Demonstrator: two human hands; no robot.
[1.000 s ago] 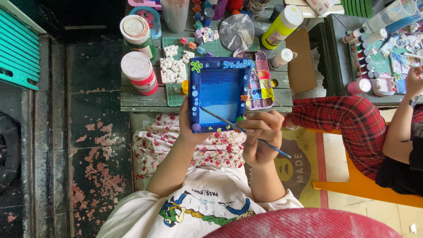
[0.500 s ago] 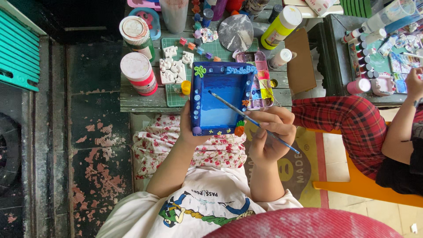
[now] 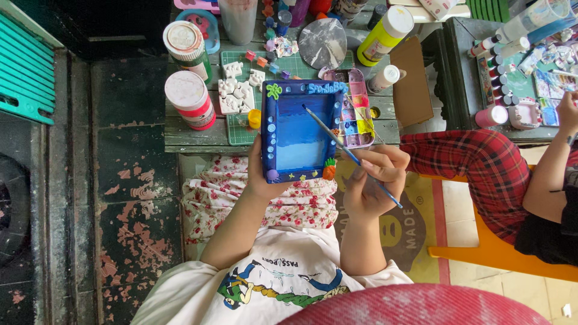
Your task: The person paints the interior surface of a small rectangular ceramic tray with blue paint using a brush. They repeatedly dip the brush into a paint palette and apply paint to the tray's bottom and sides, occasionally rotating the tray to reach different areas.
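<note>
Your left hand (image 3: 260,180) comes up from below with the arm bent, and it wraps around the bottom left corner of the blue box (image 3: 300,131), holding it up over your lap. Most of its fingers are tucked behind the box, so you can only see the thumb side. Your right hand (image 3: 374,180) is just beside the box on the other side, fingers curled and pinched on a thin paintbrush (image 3: 351,154). The brush slants up and away from that hand, and its tip sits on the blue inside of the box. Just past the brush tip, the paint tray (image 3: 356,114) lies partly hidden behind the box. Off to your right, another person's arm (image 3: 551,168) is cut off by the edge.
</note>
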